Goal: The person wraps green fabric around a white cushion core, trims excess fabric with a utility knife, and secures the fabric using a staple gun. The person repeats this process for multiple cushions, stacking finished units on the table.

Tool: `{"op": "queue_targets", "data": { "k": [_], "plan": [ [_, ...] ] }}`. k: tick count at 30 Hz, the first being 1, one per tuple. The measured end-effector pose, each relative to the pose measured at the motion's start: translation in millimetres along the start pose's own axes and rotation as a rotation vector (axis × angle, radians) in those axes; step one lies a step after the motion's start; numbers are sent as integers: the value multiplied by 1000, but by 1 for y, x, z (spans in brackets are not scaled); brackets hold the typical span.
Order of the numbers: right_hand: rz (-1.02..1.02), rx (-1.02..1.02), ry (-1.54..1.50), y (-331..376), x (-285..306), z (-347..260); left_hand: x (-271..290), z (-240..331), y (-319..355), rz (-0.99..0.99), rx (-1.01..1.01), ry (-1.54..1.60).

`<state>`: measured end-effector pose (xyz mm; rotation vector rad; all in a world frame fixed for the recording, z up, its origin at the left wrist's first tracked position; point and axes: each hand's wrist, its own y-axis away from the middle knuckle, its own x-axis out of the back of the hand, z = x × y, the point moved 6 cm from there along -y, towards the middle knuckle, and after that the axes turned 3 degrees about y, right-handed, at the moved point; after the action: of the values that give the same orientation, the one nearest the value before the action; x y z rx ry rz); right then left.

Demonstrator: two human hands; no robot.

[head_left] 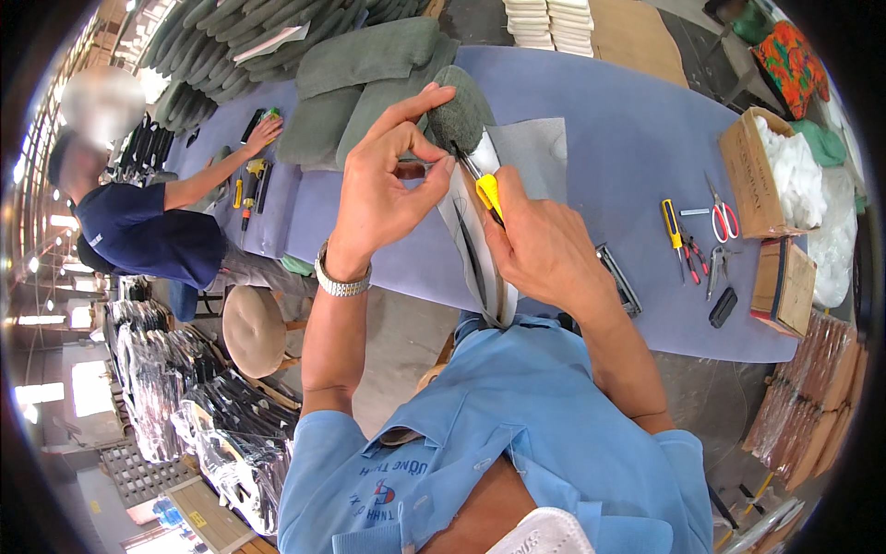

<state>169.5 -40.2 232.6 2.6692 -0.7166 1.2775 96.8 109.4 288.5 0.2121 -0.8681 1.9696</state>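
A dark green upholstered piece point(460, 109) stands edge-on before me, with grey-white lining fabric point(471, 249) along its length towards my waist. My left hand point(392, 171) is at its far end, one finger on the green cover and the thumb and another finger pinched at the edge. In my right hand point(544, 240) is a yellow-handled screwdriver point(488, 192), its metal shaft pointing away from me. The tip meets the edge of the green cover beside my left thumb. What exactly the tip touches is too small to tell.
Green cushions point(369, 69) are piled at the far left of the blue-grey table point(609, 111). At right lie another screwdriver point(671, 222), red-handled scissors point(723, 217), pliers point(692, 258), a stapler-like tool point(618, 277) and a cardboard box point(752, 175). A co-worker point(152, 217) reaches over the left side.
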Motion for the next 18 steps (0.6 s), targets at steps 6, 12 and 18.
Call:
{"op": "queue_targets", "data": {
  "k": [6,12,18],
  "plan": [
    [49,0,-9,8,-12,3,1,3,1,-20,-2,-17],
    [134,50,-51,13,-14,2,4,-2,7,-55,26,61],
    [193,119,-149,22,-14,10,4,0,12,-137,-96,112]
  ]
}}
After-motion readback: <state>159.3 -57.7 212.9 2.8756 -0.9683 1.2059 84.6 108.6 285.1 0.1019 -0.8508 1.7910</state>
